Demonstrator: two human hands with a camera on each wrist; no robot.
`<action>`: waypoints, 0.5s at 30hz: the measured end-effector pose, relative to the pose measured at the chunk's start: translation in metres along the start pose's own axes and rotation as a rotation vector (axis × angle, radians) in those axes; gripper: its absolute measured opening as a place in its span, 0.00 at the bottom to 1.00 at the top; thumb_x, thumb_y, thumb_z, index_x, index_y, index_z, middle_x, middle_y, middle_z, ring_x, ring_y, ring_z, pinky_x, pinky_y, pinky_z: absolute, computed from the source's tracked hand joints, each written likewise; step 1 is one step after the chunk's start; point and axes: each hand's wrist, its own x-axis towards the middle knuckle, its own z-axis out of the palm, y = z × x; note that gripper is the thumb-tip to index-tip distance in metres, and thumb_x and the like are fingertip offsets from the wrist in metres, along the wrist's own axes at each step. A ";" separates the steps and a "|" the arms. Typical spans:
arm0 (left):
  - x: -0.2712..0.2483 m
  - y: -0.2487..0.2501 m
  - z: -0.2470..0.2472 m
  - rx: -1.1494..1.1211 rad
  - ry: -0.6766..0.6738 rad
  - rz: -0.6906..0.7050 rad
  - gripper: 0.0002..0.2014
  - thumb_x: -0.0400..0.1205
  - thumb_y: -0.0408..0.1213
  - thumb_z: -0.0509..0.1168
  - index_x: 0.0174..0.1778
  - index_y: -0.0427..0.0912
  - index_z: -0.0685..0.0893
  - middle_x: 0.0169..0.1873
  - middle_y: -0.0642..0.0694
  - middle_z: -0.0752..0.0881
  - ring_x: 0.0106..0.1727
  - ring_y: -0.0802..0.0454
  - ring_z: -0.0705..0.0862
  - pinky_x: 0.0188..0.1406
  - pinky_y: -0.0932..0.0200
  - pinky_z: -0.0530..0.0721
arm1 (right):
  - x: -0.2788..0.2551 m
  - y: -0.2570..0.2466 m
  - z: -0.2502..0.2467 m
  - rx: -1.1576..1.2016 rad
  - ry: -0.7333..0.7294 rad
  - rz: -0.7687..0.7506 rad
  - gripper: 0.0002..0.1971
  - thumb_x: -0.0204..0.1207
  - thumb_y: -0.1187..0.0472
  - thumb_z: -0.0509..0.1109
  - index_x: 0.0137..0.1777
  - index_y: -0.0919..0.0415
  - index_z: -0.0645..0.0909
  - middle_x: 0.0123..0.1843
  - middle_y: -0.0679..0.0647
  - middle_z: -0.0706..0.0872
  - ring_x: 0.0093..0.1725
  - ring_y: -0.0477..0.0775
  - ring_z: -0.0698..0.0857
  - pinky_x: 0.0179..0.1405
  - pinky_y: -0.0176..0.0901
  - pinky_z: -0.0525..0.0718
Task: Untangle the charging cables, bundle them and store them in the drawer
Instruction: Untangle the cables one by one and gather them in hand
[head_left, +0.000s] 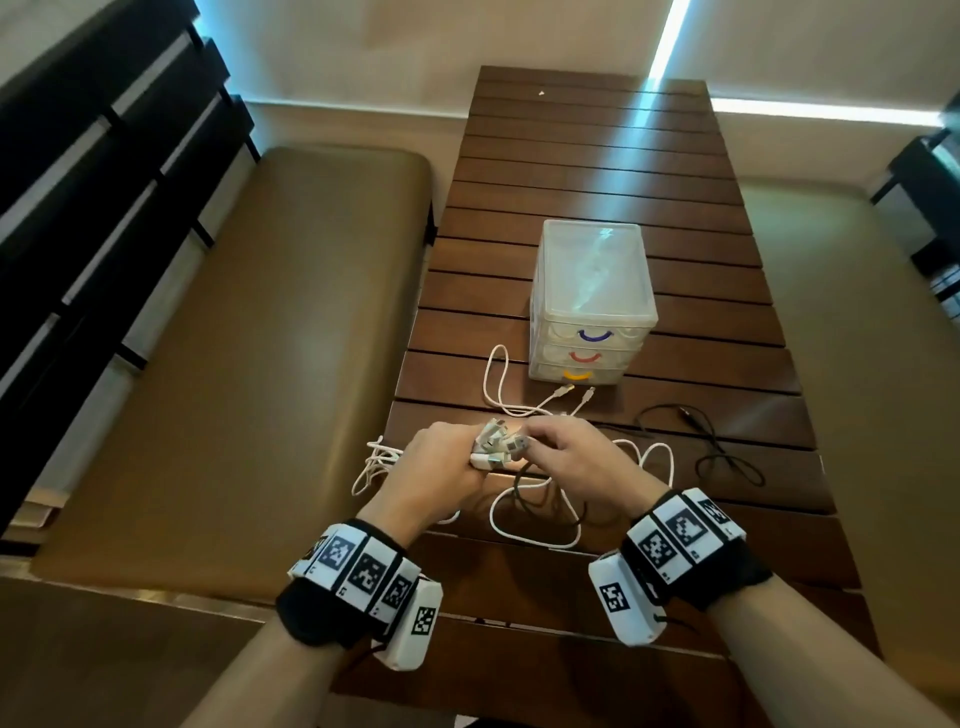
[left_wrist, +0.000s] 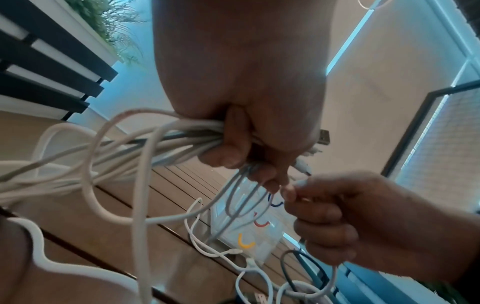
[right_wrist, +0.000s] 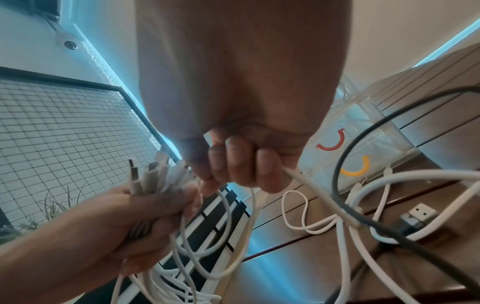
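My left hand (head_left: 441, 462) (left_wrist: 241, 131) (right_wrist: 145, 207) grips a bunch of white charging cables (left_wrist: 182, 133), their plug ends (head_left: 491, 441) (right_wrist: 145, 174) sticking out of the fist. My right hand (head_left: 561, 447) (right_wrist: 246, 160) (left_wrist: 332, 218) is curled round one white cable (right_wrist: 309, 185) beside that bunch. Loose white loops (head_left: 524, 514) lie under both hands on the wooden table (head_left: 597, 171). A black cable (head_left: 722, 447) (right_wrist: 340, 164) trails to the right. The clear three-drawer box (head_left: 592, 291) stands beyond, all drawers closed, with purple, red and yellow handles (right_wrist: 355, 166).
A tan padded bench (head_left: 249, 338) runs along the table's left side, and another bench (head_left: 872, 338) on the right. Two more white plug ends (head_left: 571, 392) lie just before the drawer box. A black-slatted rack (head_left: 93, 156) stands at far left.
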 end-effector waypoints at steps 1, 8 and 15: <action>-0.001 -0.005 -0.004 -0.064 0.046 -0.009 0.10 0.82 0.41 0.69 0.34 0.50 0.82 0.32 0.54 0.86 0.35 0.51 0.83 0.33 0.57 0.74 | 0.000 -0.001 -0.001 0.027 0.013 0.008 0.11 0.84 0.58 0.66 0.39 0.51 0.84 0.36 0.51 0.85 0.36 0.50 0.80 0.39 0.54 0.77; -0.009 -0.040 -0.064 -0.689 0.540 -0.210 0.15 0.85 0.47 0.66 0.35 0.45 0.86 0.24 0.52 0.82 0.24 0.48 0.77 0.22 0.55 0.75 | -0.001 -0.003 -0.010 0.012 0.019 -0.007 0.15 0.87 0.52 0.64 0.38 0.50 0.85 0.31 0.49 0.83 0.33 0.47 0.80 0.38 0.45 0.77; -0.005 -0.094 -0.084 -0.463 0.673 -0.407 0.15 0.87 0.47 0.65 0.35 0.49 0.87 0.27 0.54 0.82 0.26 0.60 0.77 0.31 0.54 0.81 | -0.002 0.017 0.001 -0.056 0.052 0.045 0.11 0.85 0.54 0.66 0.41 0.49 0.84 0.33 0.41 0.86 0.36 0.41 0.82 0.37 0.37 0.76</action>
